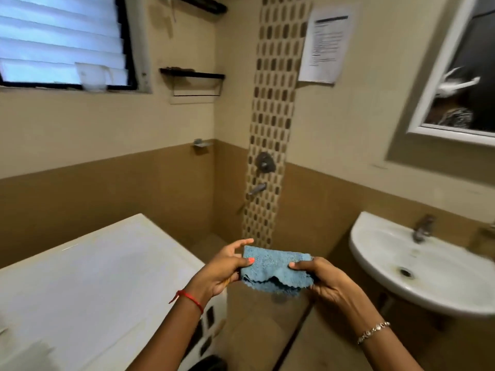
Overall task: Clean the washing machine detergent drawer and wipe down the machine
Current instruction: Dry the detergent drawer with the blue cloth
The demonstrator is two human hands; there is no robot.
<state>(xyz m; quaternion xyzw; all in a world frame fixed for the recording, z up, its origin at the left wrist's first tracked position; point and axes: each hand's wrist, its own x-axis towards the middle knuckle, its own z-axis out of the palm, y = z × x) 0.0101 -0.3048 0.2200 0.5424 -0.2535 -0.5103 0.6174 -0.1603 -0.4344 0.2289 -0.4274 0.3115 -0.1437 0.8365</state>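
In the head view, a folded blue cloth (276,269) is held in the air just right of the white washing machine (93,277). The left hand (222,269) and right hand (321,277) each pinch one end, thumbs on top. On the wall above and to the right of the machine hangs a paper notice (328,44), its print too blurred to read.

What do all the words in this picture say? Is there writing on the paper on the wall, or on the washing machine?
No text here can be read.
White printed paper sheet on the beige wall: black lines under a dark heading bar, too blurred to read.
White washing machine top: no writing shows.
Blue fluffy cloth, held by the left hand and right hand: no label shows.
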